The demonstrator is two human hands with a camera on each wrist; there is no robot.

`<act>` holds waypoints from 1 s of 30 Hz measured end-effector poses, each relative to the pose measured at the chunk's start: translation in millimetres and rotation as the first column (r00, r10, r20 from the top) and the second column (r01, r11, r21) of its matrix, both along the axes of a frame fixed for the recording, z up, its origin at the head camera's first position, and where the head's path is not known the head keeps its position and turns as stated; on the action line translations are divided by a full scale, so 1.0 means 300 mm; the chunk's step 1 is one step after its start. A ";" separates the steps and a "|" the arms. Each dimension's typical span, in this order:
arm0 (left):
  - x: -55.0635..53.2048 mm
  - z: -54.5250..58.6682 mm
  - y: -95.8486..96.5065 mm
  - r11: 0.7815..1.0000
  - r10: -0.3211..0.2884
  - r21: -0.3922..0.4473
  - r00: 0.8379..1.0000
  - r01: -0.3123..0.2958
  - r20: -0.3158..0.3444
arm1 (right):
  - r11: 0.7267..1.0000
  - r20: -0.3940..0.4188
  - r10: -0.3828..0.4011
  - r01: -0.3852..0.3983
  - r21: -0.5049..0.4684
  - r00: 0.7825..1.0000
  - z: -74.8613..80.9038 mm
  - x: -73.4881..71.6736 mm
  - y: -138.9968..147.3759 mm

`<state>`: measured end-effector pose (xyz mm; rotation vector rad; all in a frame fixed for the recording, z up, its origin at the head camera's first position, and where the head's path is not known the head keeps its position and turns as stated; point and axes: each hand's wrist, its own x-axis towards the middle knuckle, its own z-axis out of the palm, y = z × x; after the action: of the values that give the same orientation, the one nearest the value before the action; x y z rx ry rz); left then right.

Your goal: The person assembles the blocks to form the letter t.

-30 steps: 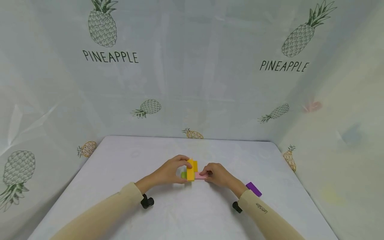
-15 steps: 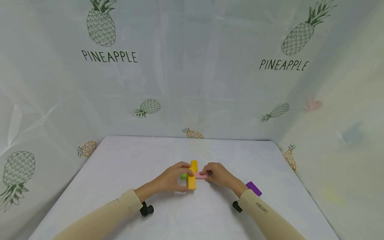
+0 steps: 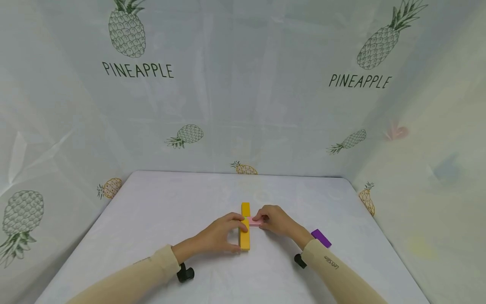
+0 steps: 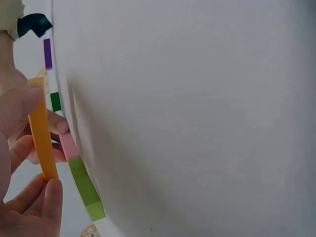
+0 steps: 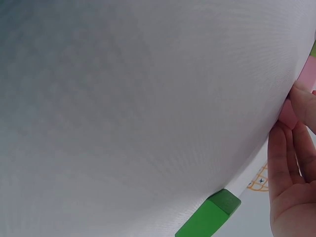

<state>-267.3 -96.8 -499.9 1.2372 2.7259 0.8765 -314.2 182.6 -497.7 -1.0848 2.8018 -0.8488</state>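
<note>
My left hand (image 3: 218, 234) holds a long yellow block (image 3: 244, 236) by its ends between thumb and fingers. In the left wrist view this block (image 4: 43, 133) is raised off the table. My right hand (image 3: 279, 220) pinches the end of a pink block (image 3: 255, 221) lying on the table. A light green block (image 4: 85, 187) lies end to end with the pink one, mostly hidden behind my left hand in the head view. Just beyond that row is a second yellow block (image 3: 245, 209); whether it touches the row I cannot tell.
A purple block (image 3: 321, 238) lies beside my right wrist. A darker green block (image 5: 210, 217) is near my right hand, hidden by the arm in the head view. Behind the white table (image 3: 182, 190) hangs a sheet (image 3: 243, 97) printed with pineapples.
My left hand has moved toward me and slightly right with the yellow block, away from the second yellow block. The right hand keeps its hold on the pink block.
</note>
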 end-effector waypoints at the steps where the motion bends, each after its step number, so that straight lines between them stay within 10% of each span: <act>1: 0.002 -0.001 0.001 1.000 -0.008 0.002 1.000 0.008 -0.006 | 1.000 -0.005 0.005 -0.005 -0.003 1.000 -0.001 -0.001 0.001; 30: 0.034 -0.024 0.032 0.999 -0.023 -0.037 0.998 0.026 0.065 | 1.000 0.010 0.003 -0.003 -0.003 1.000 0.006 0.004 -0.003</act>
<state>-257.0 -87.2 -507.2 1.2111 2.6584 0.8435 -312.9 181.8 -496.1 -1.0811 2.7910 -0.8558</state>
